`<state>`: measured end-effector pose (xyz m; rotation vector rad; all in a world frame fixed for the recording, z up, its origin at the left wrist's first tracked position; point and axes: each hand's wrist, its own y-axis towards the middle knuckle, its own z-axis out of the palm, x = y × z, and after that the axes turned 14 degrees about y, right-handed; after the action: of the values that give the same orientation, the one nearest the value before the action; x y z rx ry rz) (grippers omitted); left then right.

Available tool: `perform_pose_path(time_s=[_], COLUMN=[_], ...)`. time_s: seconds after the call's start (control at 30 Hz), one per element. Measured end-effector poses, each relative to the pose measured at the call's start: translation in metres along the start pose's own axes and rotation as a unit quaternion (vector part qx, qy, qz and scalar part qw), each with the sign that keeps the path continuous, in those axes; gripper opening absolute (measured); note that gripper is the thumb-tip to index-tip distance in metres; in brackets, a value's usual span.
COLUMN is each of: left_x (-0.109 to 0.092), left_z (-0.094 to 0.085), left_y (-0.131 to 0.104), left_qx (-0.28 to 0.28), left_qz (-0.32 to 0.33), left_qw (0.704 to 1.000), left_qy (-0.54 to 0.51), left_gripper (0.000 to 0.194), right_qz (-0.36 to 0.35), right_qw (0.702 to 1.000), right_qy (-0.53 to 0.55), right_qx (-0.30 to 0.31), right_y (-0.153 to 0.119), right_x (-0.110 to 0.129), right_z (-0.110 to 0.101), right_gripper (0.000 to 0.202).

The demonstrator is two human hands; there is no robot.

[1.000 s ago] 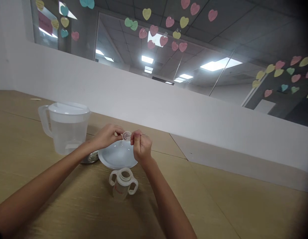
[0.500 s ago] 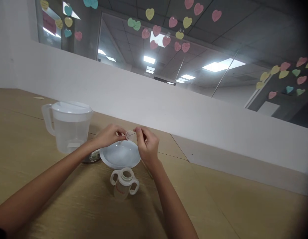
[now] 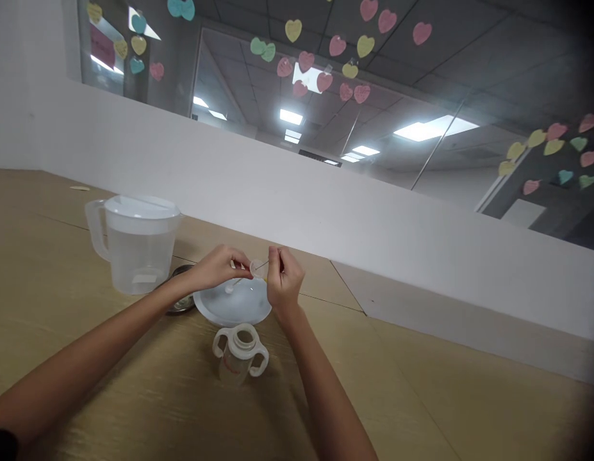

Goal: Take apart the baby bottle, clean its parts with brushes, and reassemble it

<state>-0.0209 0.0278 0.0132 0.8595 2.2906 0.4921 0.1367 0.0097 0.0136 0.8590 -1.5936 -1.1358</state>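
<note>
My left hand (image 3: 225, 264) pinches a small clear, round, cup-like piece (image 3: 257, 268) above the white bowl (image 3: 214, 306). Below those fingers a thin stem with a whitish blob (image 3: 229, 289) at its end hangs over the bowl. Closed around a thin rod (image 3: 262, 264), my right hand (image 3: 285, 276) keeps the rod's tip at the opening of the clear piece; the rod's other end is hidden in the fist. In front of the bowl stands an open two-handled baby bottle (image 3: 236, 362), upright, with red print on its side.
A clear lidded pitcher (image 3: 141, 253) of water stands at the left. Partly under my left forearm lies a round metal dish (image 3: 182, 305) with something pale in it. Behind the wooden table (image 3: 133, 410) runs a white wall (image 3: 258, 186) below a window with heart-shaped notes.
Both hands have moved slightly, the left one a little to the right and down with the clear piece. The whitish blob on the stem now shows over the bowl.
</note>
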Motion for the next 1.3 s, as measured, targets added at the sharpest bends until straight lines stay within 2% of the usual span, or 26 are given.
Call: perform_pose_path(time_s=[0.17,0.33,0.43,0.73,0.9,1.07,1.2,1.3], left_x=[0.001,0.001,0.003,0.006,0.004,0.006,0.013,0.023], left_z=[0.003,0.002,0.001,0.008,0.006,0.004,0.000,0.000], left_y=[0.001,0.001,0.000,0.001,0.000,0.001,0.002,0.002], left_qx=[-0.012,-0.038,-0.041,-0.003,-0.008,0.014,0.017,0.045], left_qz=[-0.009,-0.025,-0.027,-0.014,-0.008,0.000,0.013,0.012], left_qw=[1.000,0.997,0.997,0.998,0.998,0.998,1.000,0.995], left_qy=[-0.028,-0.060,-0.059,-0.062,-0.061,-0.056,-0.007,0.088], left_gripper=[0.017,0.023,0.023,0.026,0.024,0.024,0.023,0.021], right_qz=[0.071,0.017,0.007,-0.038,-0.067,-0.084,-0.088,-0.081], right_qw=[0.996,0.999,0.999,0.998,0.994,0.991,0.990,0.987], right_qy=[0.052,-0.003,-0.021,-0.034,-0.025,-0.041,-0.055,-0.041], right_qx=[0.004,0.042,0.039,-0.037,-0.078,-0.098,-0.095,-0.134], right_y=[-0.001,-0.006,-0.006,0.013,0.022,0.026,0.028,0.032], right_x=[0.000,-0.004,-0.004,0.025,0.041,0.047,0.051,0.063], right_z=[0.004,0.009,0.009,-0.012,-0.023,-0.027,-0.030,-0.040], right_gripper=[0.037,0.035,0.034,0.034,0.031,0.032,0.031,0.032])
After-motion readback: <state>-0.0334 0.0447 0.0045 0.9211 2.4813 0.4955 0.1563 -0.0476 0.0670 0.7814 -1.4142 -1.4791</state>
